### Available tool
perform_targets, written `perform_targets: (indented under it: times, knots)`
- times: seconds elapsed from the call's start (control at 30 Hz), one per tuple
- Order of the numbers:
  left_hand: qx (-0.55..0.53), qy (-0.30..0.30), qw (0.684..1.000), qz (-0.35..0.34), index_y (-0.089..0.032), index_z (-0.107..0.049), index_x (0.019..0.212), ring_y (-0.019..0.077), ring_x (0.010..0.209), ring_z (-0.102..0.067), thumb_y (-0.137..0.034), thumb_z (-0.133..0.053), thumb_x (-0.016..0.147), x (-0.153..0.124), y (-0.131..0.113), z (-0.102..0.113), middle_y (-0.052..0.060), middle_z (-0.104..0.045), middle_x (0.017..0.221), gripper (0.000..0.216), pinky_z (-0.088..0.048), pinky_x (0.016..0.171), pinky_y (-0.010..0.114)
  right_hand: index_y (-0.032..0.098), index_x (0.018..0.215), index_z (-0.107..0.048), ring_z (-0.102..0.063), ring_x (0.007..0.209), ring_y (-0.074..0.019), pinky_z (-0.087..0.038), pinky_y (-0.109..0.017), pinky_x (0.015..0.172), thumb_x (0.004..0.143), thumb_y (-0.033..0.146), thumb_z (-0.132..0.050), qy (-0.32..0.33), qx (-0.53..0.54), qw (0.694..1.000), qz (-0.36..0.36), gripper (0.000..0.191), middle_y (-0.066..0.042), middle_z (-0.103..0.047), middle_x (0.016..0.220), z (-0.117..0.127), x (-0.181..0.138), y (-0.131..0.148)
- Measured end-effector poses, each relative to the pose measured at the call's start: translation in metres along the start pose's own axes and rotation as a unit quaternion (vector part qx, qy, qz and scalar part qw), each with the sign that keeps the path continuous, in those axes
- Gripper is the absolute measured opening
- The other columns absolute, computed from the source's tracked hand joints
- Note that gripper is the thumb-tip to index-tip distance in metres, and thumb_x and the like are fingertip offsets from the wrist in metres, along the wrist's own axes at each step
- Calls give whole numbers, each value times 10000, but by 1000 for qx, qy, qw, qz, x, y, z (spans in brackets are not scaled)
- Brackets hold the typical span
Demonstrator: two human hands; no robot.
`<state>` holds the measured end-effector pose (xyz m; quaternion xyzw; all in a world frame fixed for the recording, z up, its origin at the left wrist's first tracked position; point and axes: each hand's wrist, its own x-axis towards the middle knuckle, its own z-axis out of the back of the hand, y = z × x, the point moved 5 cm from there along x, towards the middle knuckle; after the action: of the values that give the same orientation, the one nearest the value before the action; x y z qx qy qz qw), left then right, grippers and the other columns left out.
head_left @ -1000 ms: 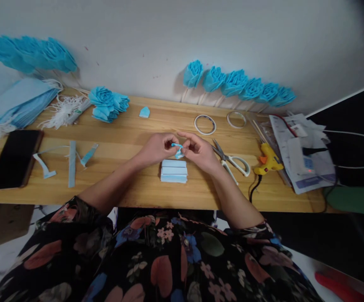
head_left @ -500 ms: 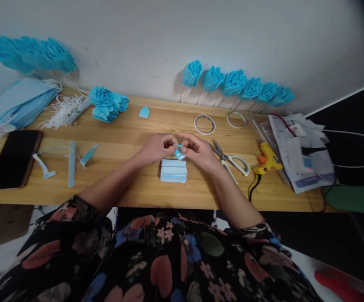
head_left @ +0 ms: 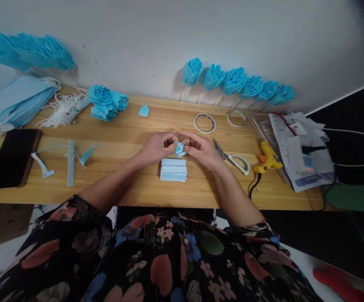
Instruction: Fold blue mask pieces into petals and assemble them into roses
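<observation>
Between my two hands is a small folded piece of blue and white mask fabric [head_left: 179,149]. My left hand [head_left: 158,147] pinches its left side between thumb and fingers. My right hand [head_left: 202,150] has its thumb and fingertips closed on the right side, with the index finger stretched over the top. Just below the hands, a stack of folded light-blue strips [head_left: 173,170] lies on the wooden table [head_left: 131,142]. Scissors [head_left: 232,157] lie beside my right hand, partly covered by it. Further back sits a small blue pointed piece [head_left: 143,110].
Blue fabric flowers [head_left: 235,82] on sticks lean against the wall, and more flowers [head_left: 106,102] lie at left. A mask pile [head_left: 18,100], a phone [head_left: 13,159] and cut strips [head_left: 71,163] are leftward. Tape rings [head_left: 204,123], a yellow glue gun [head_left: 267,157] and a power strip [head_left: 298,155] are rightward.
The fabric piece has turned a little and shows more of its striped face. My right hand has shifted slightly right, its index finger straighter, covering more of the scissors.
</observation>
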<state>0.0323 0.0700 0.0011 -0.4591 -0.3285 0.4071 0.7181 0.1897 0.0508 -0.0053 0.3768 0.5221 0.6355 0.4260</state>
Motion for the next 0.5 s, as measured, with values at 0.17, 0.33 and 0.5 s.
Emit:
perform_targets:
  times: [0.17,0.33,0.5]
  knots:
    - [-17,-21,1000,3,-160,-605,730,92,587,-428,-228,-584,755,0,-2,4,-18,-555,646,76,-328,561,233,236,1220,-670,-532,720,-110,-440,-276,693,802,340,-702,-8,-12,1000,-2,432,18,-613,808,2,-1,-1]
    - [-132,-3,991,13,-152,-599,850,111,706,-531,-352,-602,821,0,-4,-3,16,-621,797,202,-426,667,246,246,1204,-666,-538,725,-122,-443,-283,696,801,377,-707,-55,5,998,12,426,18,-611,796,4,1,-1]
    - [-118,4,992,36,-160,-577,783,103,658,-496,-302,-649,788,1,7,-11,-17,-567,714,160,-391,624,238,254,1187,-667,-557,742,-129,-447,-292,714,801,369,-698,-69,8,997,16,404,14,-618,814,3,2,-1]
